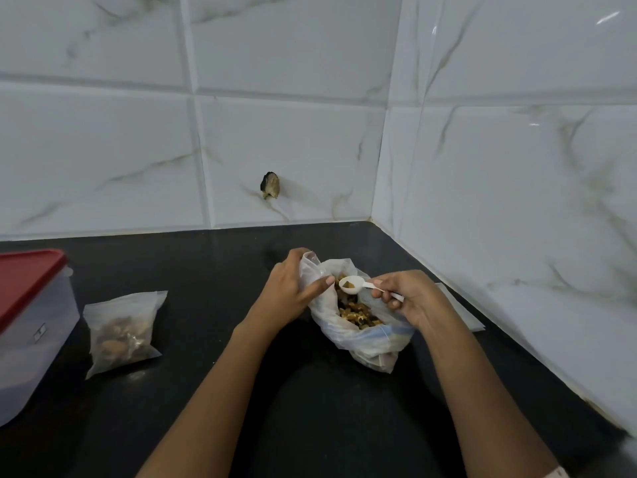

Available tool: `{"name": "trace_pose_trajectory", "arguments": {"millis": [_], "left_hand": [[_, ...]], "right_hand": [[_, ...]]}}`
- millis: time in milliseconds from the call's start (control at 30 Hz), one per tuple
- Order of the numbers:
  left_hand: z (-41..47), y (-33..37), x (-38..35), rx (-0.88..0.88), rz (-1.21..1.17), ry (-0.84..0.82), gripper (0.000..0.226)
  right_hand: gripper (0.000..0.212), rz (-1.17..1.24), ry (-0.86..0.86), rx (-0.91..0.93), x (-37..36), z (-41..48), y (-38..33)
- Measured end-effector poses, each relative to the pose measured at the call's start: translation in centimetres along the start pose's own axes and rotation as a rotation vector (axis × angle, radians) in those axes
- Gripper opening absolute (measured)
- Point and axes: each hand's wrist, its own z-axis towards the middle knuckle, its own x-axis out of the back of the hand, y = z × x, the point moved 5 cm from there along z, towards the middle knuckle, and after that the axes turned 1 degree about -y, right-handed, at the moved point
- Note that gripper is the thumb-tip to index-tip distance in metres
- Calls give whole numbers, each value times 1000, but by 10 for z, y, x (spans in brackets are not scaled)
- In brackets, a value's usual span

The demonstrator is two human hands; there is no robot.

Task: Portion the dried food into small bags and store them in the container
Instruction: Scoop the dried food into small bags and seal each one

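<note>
I count one small bag [120, 332] filled, lying on the tabletop [206, 270] just beside the red-lidded container [31, 339], not yet inside. The rest of the dried mix sits in the big plastic bag [365, 343], centre-right. L hand [289, 291] grip pinches plastic at the bag mouth. R hand [410, 298] grip pinches the white spoon [355, 285] over the opening. Spoon's loaded, bowl up, pointing left. Long axis approx left-right, handle twd R hand. Early stage, I'd say.

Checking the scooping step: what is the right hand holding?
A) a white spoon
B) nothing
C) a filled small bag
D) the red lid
A: the right hand pinches the handle of a white spoon above the open bag.
</note>
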Motion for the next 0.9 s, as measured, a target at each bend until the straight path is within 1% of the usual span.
{"name": "trace_pose_trajectory", "arguments": {"millis": [133, 200, 267, 333, 400, 467, 500, 533, 633, 667, 733, 800, 867, 900], "left_hand": [[2, 7, 0, -71, 130, 1, 58], [3, 13, 2, -111, 250, 40, 63], [4, 20, 7, -138, 313, 95, 70], [6, 24, 8, -134, 281, 99, 73], [8, 25, 3, -113, 215, 45, 71], [9, 24, -5, -90, 146, -21, 68], [8, 23, -9, -78, 109, -52, 66], [7, 23, -12, -66, 65, -72, 63], [2, 20, -12, -17, -87, -87, 54], [1, 19, -12, -6, -118, -83, 52], [0, 15, -11, 9, -150, -83, 50], [-1, 13, -12, 19, -167, -80, 48], [-1, 13, -11, 29, -191, -71, 46], [-1, 14, -11, 33, -201, -67, 46]], "right_hand": [[24, 34, 19, 89, 7, -10, -6], [22, 55, 27, 152, 10, -14, -10], [21, 79, 20, 213, 11, -19, -16], [20, 115, 5, 269, 10, -25, -22], [18, 137, -23, 316, 7, -30, -26], [18, 102, -53, 367, 3, -32, -29], [18, 44, -62, 407, 0, -32, -30], [18, -65, -59, 469, -3, -33, -31], [18, -535, 19, 756, -15, -39, -38], [19, -628, 22, 834, -20, -40, -38], [25, -762, 37, 969, -26, -43, -38], [32, -881, 110, 1133, -27, -47, -41], [33, -980, 154, 1297, -29, -52, -44], [33, -1023, 172, 1347, -30, -55, -44]]}}
